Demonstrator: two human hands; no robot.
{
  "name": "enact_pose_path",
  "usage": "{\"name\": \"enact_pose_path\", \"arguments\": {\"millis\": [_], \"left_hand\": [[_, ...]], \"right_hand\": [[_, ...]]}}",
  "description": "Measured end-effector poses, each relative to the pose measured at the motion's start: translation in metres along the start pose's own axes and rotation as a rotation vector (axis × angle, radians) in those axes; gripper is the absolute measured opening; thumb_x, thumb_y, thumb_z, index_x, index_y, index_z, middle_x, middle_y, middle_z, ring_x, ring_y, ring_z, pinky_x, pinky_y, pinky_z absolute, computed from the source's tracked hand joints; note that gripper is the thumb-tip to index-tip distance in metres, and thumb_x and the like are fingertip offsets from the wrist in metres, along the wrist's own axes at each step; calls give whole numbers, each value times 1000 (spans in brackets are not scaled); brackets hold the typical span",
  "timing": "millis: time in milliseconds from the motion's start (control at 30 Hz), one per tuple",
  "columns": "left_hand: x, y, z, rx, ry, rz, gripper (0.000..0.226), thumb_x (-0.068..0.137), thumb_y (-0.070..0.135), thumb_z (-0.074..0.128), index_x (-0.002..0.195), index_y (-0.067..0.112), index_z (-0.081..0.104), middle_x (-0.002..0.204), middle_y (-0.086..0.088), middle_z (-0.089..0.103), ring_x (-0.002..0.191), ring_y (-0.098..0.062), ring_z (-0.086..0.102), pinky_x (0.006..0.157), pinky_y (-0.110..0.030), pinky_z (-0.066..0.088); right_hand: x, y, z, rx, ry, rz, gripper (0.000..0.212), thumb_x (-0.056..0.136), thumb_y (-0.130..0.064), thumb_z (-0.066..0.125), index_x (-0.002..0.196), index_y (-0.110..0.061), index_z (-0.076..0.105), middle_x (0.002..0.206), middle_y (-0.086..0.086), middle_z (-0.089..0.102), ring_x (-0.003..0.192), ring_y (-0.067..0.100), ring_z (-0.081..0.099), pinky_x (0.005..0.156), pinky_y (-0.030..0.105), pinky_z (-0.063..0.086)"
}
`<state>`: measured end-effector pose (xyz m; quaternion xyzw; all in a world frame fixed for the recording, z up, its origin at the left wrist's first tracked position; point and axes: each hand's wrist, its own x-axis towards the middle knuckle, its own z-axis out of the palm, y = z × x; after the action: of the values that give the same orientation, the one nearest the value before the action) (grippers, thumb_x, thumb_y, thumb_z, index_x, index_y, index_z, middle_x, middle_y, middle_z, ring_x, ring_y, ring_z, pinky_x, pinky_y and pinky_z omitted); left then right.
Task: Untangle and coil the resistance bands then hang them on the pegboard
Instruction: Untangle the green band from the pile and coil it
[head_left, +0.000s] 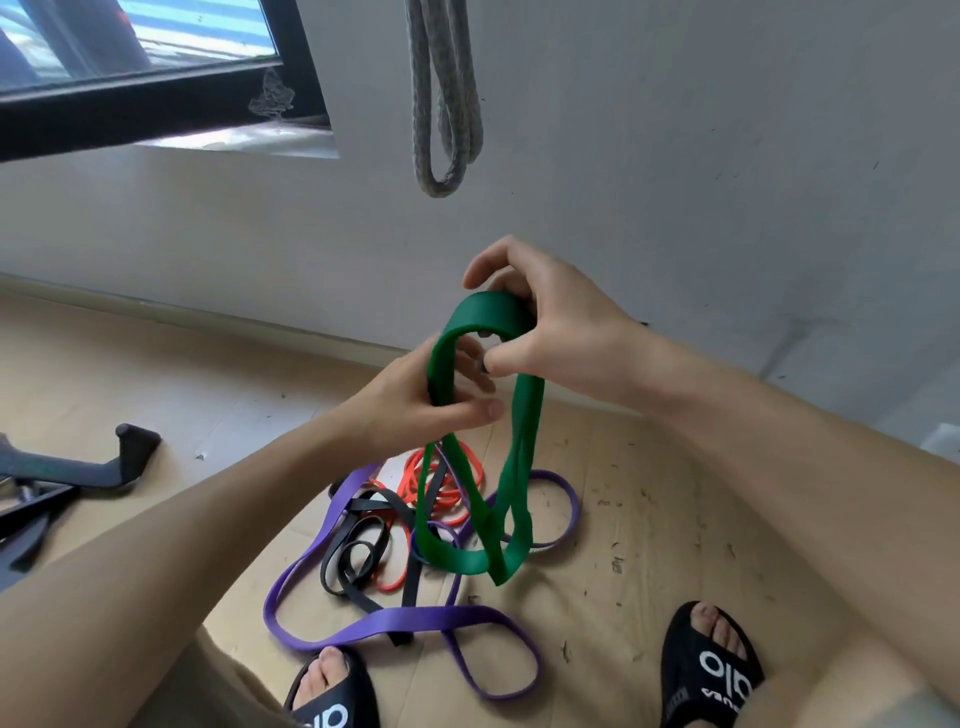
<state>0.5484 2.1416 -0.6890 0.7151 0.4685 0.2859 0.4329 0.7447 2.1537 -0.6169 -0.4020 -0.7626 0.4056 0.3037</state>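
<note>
Both hands are raised in front of the wall, above the floor (649, 519), sharing a green band (514, 467) — the right hand (561, 322) arches over its top fold with fingers curled round it, while the left hand (415, 400) reaches in from below, thumb and fingers clamped on the band's left strand. The rest of the green band hangs in loose loops down toward a tangle of purple band (395, 621), black band (358, 551) and red band (441, 488) lying on the floor. A grey rope (447, 104) hangs on the wall above.
</note>
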Motion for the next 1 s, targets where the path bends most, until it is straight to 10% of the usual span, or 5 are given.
{"name": "enact_pose_path", "arguments": {"millis": [100,400,667,1000], "left_hand": [[-1,9,-14,-131,37,40,46,88,5,79,125,15,54,99,6,70,90,-16,72,83,-38,62],[-3,7,-13,100,23,121,39,79,45,78,100,14,68,86,-15,70,83,-41,68,78,-62,56],[-4,21,-21,38,123,143,47,81,45,78,85,1,61,70,-23,48,62,-38,56,59,-52,49],[-10,3,-11,225,-23,95,30,73,55,78,88,34,64,80,-10,69,75,-34,65,73,-56,55]], "right_hand": [[-1,-2,-2,-87,-21,-39,50,77,1,75,117,-18,54,98,0,70,88,17,69,79,31,58],[-3,3,-1,-390,-54,-105,48,75,-5,71,115,-24,51,93,-9,60,82,8,60,65,17,48],[-1,16,-10,-195,-3,91,30,81,-19,75,103,-25,55,80,-4,61,67,8,57,60,19,46],[-3,3,6,-55,-43,59,50,74,-7,78,115,-23,54,97,6,62,78,17,60,66,28,49]]}}
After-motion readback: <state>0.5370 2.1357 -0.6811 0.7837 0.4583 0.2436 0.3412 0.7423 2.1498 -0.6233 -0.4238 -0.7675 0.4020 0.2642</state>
